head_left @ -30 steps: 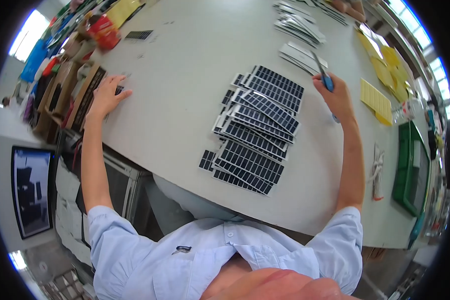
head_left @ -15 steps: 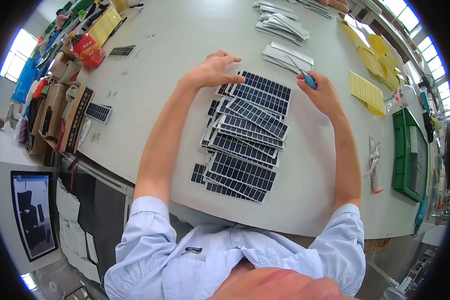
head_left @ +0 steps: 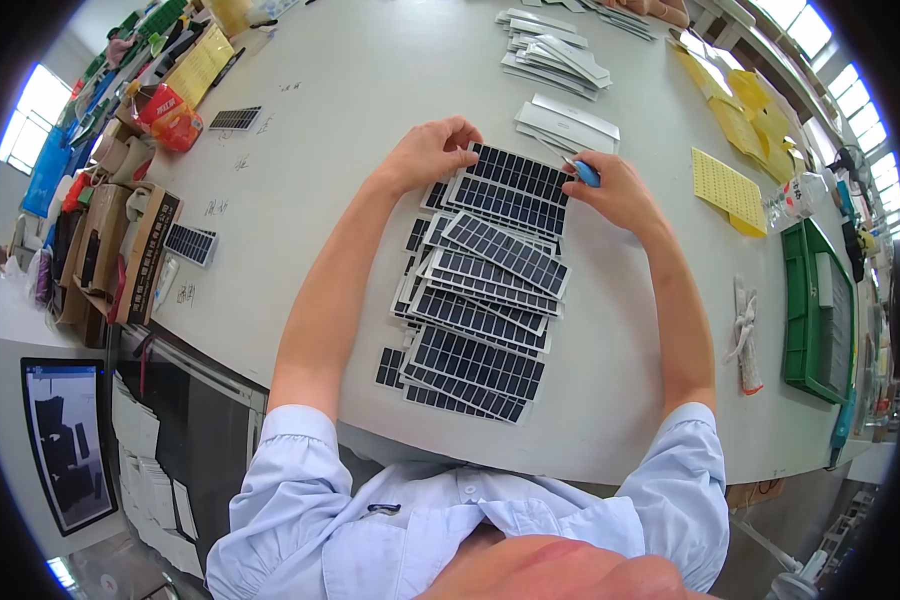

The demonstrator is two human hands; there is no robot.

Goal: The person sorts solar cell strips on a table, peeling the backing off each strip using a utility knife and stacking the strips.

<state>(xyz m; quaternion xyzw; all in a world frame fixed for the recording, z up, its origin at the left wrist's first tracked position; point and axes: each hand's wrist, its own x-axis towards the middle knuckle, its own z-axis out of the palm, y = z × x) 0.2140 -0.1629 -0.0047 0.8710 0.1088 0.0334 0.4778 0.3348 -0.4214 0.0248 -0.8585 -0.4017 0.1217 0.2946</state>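
Observation:
Dark gridded panels with white edges (head_left: 480, 270) lie in an overlapping pile on the pale table (head_left: 610, 400). At the pile's far left corner, my left hand (head_left: 435, 152) pinches the edge of the topmost far panel (head_left: 520, 172). On the opposite side my right hand (head_left: 610, 187) holds a blue-handled tool (head_left: 585, 174), its thin metal tip pointing up and left, while its fingers touch the panel's right corner. Just beyond the hands lie pale flat strips (head_left: 570, 122).
More pale strips (head_left: 555, 55) are stacked farther back. To the right are a yellow dotted sheet (head_left: 727, 190), a clear bottle (head_left: 798, 195) and a green tray (head_left: 805, 310). Leftward sit two small panels (head_left: 191, 243), a red-labelled bottle (head_left: 167, 118) and cardboard boxes (head_left: 148, 255).
My left hand has closed on the far panel's corner. My right hand has moved left with the blue tool, to the same panel's right corner.

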